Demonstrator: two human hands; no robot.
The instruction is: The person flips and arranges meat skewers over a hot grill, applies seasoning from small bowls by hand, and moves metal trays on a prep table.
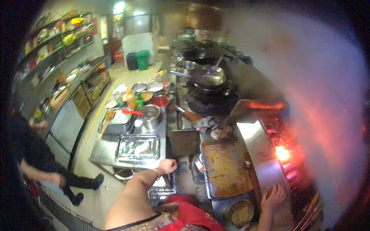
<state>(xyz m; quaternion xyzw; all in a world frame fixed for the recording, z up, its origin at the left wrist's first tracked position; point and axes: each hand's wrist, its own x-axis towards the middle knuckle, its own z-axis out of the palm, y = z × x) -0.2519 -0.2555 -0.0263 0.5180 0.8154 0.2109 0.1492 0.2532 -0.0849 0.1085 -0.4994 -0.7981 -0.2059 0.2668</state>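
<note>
My left hand (167, 166) hangs at the near right corner of the steel table (109, 150), its fingers curled in and nothing visible in them. Just behind it on the table lies a shiny rectangular metal tray (138, 147). My right hand (273, 197) rests on the steel ledge (267, 170) along the glowing grill (284, 156), fingers somewhat apart and holding nothing that I can see. Left of that ledge sits a browned, greasy baking tray (227, 169). A round metal bowl (240, 212) with pale contents stands below the tray. Skewers (307, 212) lie at the grill's near end.
Bottles, bowls, a pot (150, 115) and bundled skewers (107, 121) crowd the table's far part. A brush (188, 114) and crumpled cloth (205, 124) lie before a wok range (212, 98). Smoke veils the right side. Another person (43, 153) is at the left.
</note>
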